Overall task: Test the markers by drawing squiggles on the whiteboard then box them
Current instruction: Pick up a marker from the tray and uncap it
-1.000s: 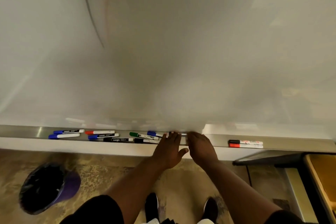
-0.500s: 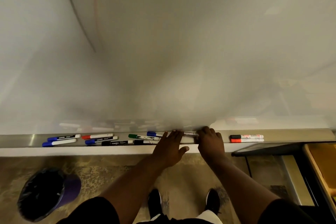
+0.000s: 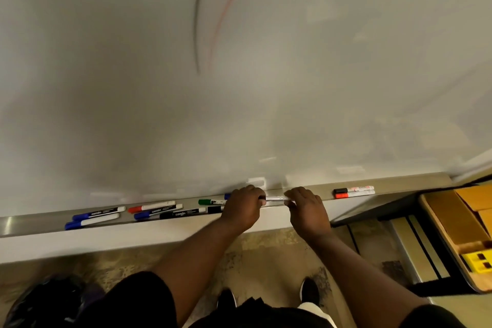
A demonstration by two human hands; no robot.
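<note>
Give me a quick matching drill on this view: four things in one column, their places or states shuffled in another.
1 green marker
2 right hand
3 bin
4 wooden box

A on the floor, lower left
B gripping a marker that the left hand also grips
C lying on the tray, left of the left hand
D lower right, past the tray's end

Pairs: 1-C, 2-B, 3-A, 4-D
</note>
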